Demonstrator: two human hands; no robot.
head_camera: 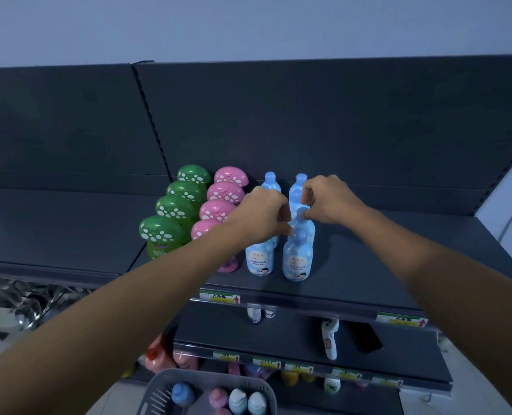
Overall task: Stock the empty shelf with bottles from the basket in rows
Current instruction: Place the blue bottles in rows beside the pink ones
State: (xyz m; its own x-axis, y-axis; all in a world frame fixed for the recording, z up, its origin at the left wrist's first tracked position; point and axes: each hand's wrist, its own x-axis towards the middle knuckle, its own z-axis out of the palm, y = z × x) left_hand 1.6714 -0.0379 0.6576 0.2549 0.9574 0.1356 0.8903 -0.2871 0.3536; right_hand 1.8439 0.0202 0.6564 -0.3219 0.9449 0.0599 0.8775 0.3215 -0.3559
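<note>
Here the bottles stand upright in two rows on the shelf. We judge them light, rigid and slick, so we grip at the cap. Our left hand curls its fingers round one cap; our right hand pinches another. The basket sits below.

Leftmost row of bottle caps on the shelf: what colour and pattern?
Green domed caps with white spots; head view.

setting: retail shop, toiletries aisle. dark metal shelves are stacked in tiers against a back panel; price labels are clipped along the shelf edges; identical bottles are lined up in rows by colour; a grey basket of stock is seen below.
</note>
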